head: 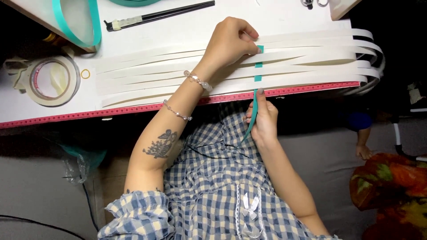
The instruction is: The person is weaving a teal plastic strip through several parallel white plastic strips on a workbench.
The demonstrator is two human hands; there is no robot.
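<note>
Several long white paper strips lie side by side across a white board. A narrow teal strip runs across them, passing over and under. My left hand, with bead bracelets at the wrist, rests on the white strips, and its fingertips pinch one right beside the teal strip. My right hand is below the board's edge, over my checked shirt, and pinches the hanging lower end of the teal strip.
A roll of pale tape and a small yellow ring lie at the left. Dark sticks and looped teal strips are at the back. A red ruler edge borders the board. A colourful cloth is at the lower right.
</note>
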